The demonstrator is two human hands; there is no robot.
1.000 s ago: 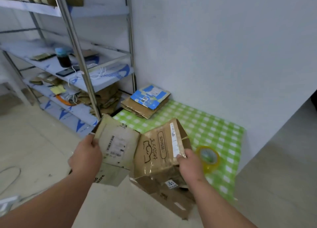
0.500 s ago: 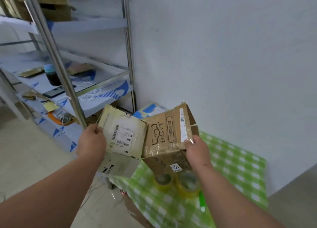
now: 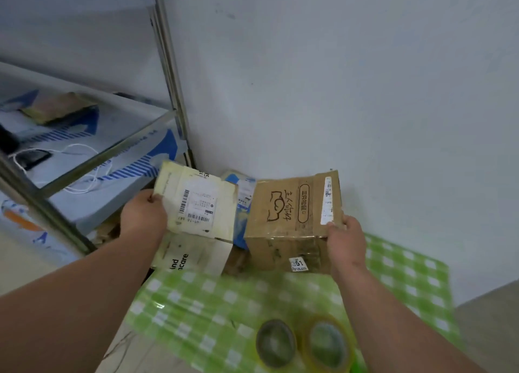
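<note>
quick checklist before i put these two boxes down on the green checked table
1. Left hand grips the white box by its left edge: ok.
2. Right hand grips the brown box at its right corner: ok.
3. Boxes apart, blue-labelled stack showing between them: ok.
4. Bare green checked cloth in front of the boxes: ok.
5. Tape rolls lie clear of that patch: ok.
6. Brown box's underside shut: cannot tell.

Left box (image 3: 196,204) beside right box (image 3: 289,212) above the table (image 3: 407,274), tape rolls (image 3: 276,343) nearer, shelf rack (image 3: 168,63) at left.
</note>
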